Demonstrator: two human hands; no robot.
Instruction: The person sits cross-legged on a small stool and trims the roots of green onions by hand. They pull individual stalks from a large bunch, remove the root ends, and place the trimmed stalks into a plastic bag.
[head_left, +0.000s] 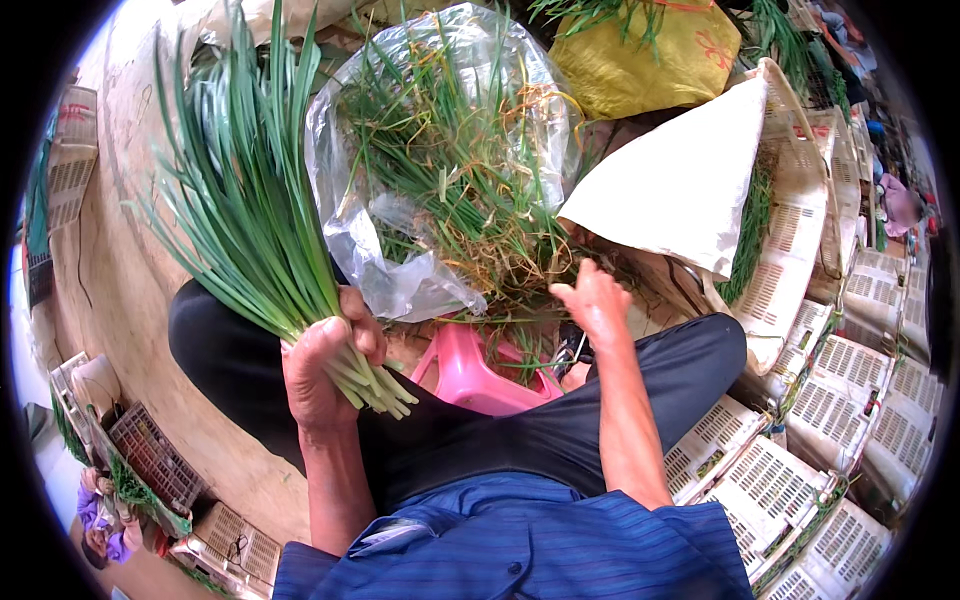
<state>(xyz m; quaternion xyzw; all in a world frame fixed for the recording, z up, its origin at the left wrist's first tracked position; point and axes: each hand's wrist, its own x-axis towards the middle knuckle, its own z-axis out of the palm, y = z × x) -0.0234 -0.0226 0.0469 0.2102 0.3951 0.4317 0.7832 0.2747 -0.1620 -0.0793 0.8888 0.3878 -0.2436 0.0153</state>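
Observation:
My left hand (326, 367) is closed round a bunch of green leafy stalks (255, 217), probably garlic chives, with the pale cut ends towards me and the leaves fanning up and away. My right hand (596, 300) is beside the lower right edge of a messy heap of green and yellowed leaves (457, 180); whether its fingers hold any strand is unclear. The heap lies on and in a clear plastic bag (326, 180). Below it, a pink plastic stool (469, 375) stands between my knees with loose leaves by it.
A white sheet (675, 180) partly covers a crate (787, 225) of greens at the right. A yellow sack (645, 60) is at the top. White slatted crates (772, 480) are stacked at lower right. A dark crate (154, 450) stands at left, near a person in purple (109, 517).

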